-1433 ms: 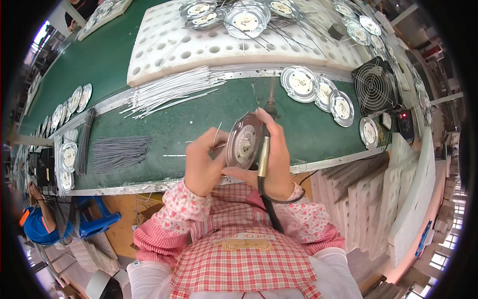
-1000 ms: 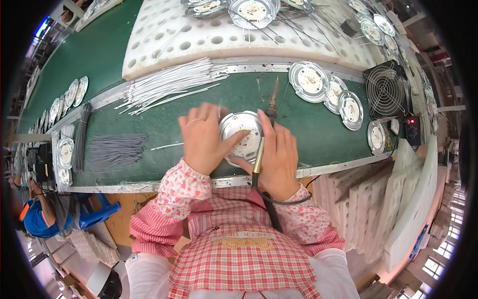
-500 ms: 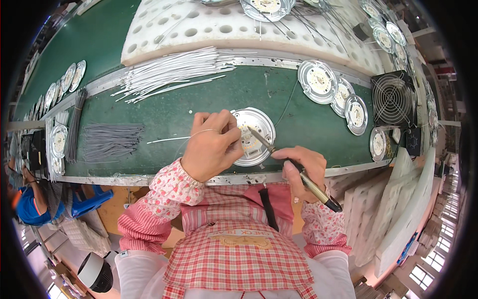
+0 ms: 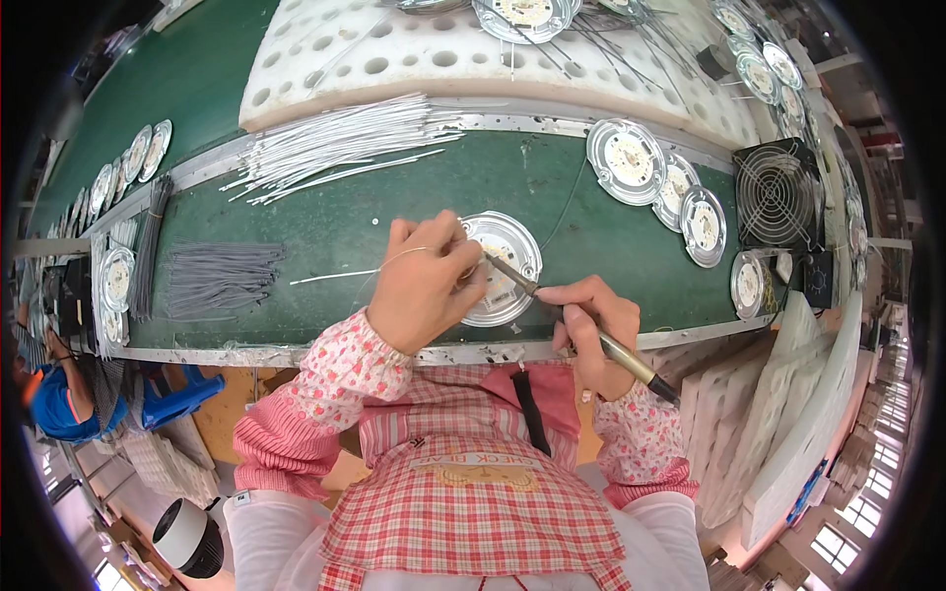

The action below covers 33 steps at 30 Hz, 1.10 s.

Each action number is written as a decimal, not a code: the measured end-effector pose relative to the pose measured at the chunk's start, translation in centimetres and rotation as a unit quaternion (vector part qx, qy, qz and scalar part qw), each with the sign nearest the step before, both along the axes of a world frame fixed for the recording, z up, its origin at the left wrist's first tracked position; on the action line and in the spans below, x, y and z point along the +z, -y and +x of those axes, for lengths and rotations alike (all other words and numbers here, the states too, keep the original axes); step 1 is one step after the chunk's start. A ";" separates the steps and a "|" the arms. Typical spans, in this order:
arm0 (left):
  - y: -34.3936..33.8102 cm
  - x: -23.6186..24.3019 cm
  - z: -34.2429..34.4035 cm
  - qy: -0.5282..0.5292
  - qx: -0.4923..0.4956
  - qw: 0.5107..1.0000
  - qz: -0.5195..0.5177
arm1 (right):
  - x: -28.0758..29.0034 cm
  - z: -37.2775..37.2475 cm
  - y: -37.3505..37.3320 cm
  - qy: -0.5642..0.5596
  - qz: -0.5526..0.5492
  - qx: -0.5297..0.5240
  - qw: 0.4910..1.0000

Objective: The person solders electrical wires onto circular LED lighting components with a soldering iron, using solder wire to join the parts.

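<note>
Your right hand is closed around the soldering iron, which you have drawn back and tilted so its tip meets the round metal disc flat on the green worktop, no longer lifted; soldering looks under way. Your left hand pins the disc's near edge, fingers pinching a thin wire. Beyond lie white wires, a foam tray, more discs and a fan to the right.

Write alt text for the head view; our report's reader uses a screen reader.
A person's right hand holds a soldering iron to a round metal disc on a green bench, while the left hand feeds thin wire. White wires, grey wires and more discs lie around.
</note>
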<state>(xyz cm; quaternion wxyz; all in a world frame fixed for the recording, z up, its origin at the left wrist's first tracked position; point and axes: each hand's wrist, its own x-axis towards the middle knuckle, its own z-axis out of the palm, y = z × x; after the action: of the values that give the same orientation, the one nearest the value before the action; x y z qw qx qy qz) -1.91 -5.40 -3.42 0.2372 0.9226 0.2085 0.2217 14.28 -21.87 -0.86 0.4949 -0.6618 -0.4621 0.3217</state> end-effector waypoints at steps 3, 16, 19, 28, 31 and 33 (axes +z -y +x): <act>0.3 -0.2 -1.5 0.050 0.018 0.998 0.016 | -0.5 0.1 0.1 -0.059 -0.002 -0.015 0.998; 0.5 0.4 -2.9 -0.046 -0.085 0.981 0.168 | -0.6 -1.4 0.3 -0.031 0.005 -0.053 0.998; 0.3 0.4 -2.8 -0.058 -0.086 0.974 0.202 | -1.5 -1.7 -2.5 0.345 0.077 -0.033 0.935; -2.2 2.5 -0.1 0.073 0.047 0.975 -0.205 | -1.0 -2.6 -3.7 0.276 0.076 -0.008 0.958; -5.6 2.0 1.8 0.078 -0.005 0.940 -0.331 | -0.2 -1.8 -4.7 0.313 0.142 -0.040 0.938; -8.7 3.5 4.7 0.072 0.024 0.933 -0.352 | 0.1 0.2 -5.1 0.333 0.133 -0.069 0.931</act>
<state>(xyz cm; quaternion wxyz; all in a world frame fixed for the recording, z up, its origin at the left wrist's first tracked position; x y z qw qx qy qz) 2.80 3.27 0.11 0.5562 0.7559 0.2774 0.2057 14.51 -16.80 -0.74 0.4172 -0.6895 -0.5918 -0.0163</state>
